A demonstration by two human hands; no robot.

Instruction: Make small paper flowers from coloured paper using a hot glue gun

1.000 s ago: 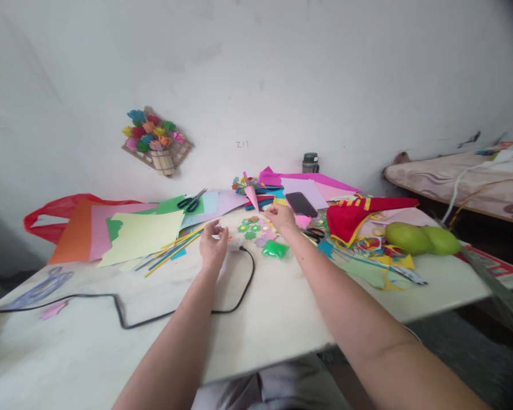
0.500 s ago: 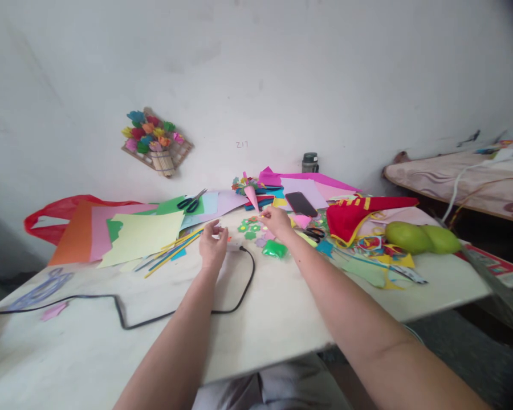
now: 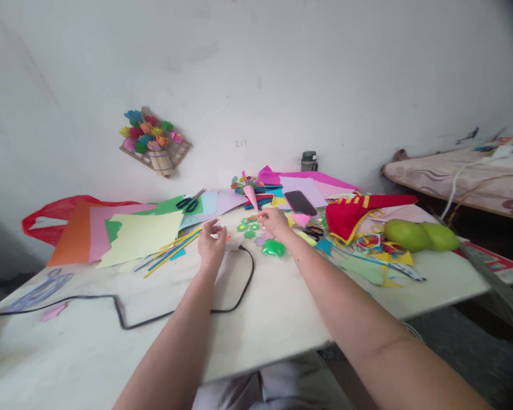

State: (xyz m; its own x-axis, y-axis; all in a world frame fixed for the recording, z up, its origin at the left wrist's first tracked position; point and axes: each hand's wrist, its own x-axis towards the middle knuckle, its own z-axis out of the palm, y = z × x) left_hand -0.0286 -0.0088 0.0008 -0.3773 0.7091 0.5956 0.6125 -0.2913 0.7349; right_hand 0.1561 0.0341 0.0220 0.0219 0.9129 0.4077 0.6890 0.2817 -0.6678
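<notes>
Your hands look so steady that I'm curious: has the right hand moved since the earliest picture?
Yes, the right hand has shifted slightly left, farther from the phone.

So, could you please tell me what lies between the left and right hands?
The head view shows green cut-out flowers, some with yellow centres, on the table between the left hand and right hand.

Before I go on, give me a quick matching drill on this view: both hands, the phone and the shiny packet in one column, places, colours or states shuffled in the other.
1. Left hand
2. Right hand
3. Phone
4. Shiny packet

A. Bright green
B. Just right of the green paper flowers, beyond the packet
C. Dark screen facing up
D. Beside the ends of the yellow and blue strips

Pairs: 1-D, 2-B, 3-C, 4-A
</notes>
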